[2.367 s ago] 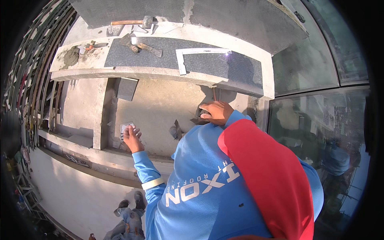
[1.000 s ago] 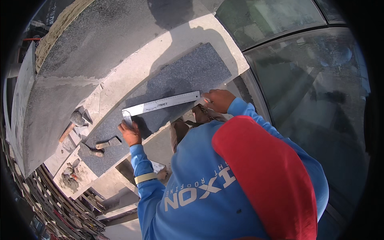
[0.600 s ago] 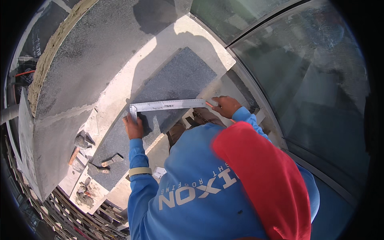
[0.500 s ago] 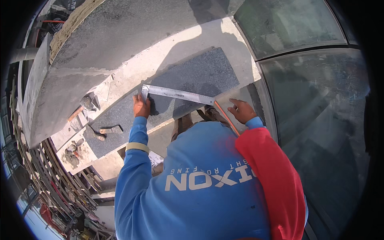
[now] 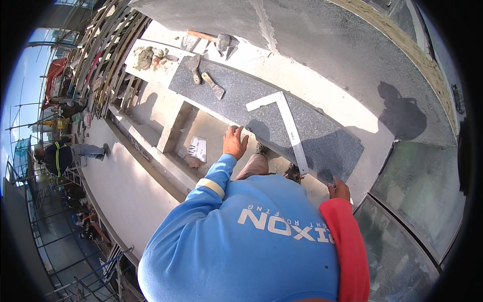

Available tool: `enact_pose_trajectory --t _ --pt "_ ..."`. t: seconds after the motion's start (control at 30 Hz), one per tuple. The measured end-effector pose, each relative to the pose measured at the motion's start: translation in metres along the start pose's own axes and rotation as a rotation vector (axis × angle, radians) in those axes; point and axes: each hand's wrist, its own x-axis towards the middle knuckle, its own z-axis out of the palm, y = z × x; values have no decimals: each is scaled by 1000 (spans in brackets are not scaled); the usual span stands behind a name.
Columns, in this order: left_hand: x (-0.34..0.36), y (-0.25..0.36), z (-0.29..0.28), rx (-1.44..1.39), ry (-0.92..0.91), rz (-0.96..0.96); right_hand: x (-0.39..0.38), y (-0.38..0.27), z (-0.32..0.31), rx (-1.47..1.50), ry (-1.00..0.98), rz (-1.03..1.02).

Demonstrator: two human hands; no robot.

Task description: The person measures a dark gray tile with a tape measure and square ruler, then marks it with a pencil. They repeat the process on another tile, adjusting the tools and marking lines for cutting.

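A speckled dark grey stone slab [image 5: 251, 90] lies across the ledge before me. On it rests a metal try square [image 5: 290, 123], its short stock toward the slab's middle and its long blade reaching the near edge; neither hand touches it. My left hand [image 5: 235, 142] is at the slab's near edge, left of the blade, fingers loosely bent and apart. At the slab's right end, by the near edge, is my right hand [image 5: 339, 190], thumb and finger apart with nothing visible between them. Two scrapers with worn handles, one putty knife [image 5: 213, 85] and another scraper [image 5: 194, 69], lie on the slab's left part.
A mallet [image 5: 221, 41] lies beyond the slab, and a board with mortar [image 5: 146, 58] stands to its left. A grey wall [image 5: 322, 45] rises behind; glass panels [image 5: 417, 176] border the right. Scaffolding and a person in a reflective vest [image 5: 60, 153] are at far left.
My view has turned, so the slab now slants down to the right. My left hand has let go of the square's stock and moved to the slab's near edge.
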Motion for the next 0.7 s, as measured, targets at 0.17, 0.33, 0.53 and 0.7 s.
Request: enact_pose_trajectory --t 0.17,0.33,0.53,0.7 --pt "-15 -79 -18 -74 182 -100 17 -42 45 396 -151 121" --pt "17 -147 -16 -247 142 -114 -2 -73 184 337 -342 348" --pt "85 -244 -48 -174 -105 39 -22 -115 259 505 -269 589" --pt "174 -262 -83 -221 42 41 -17 -144 293 553 -189 610"
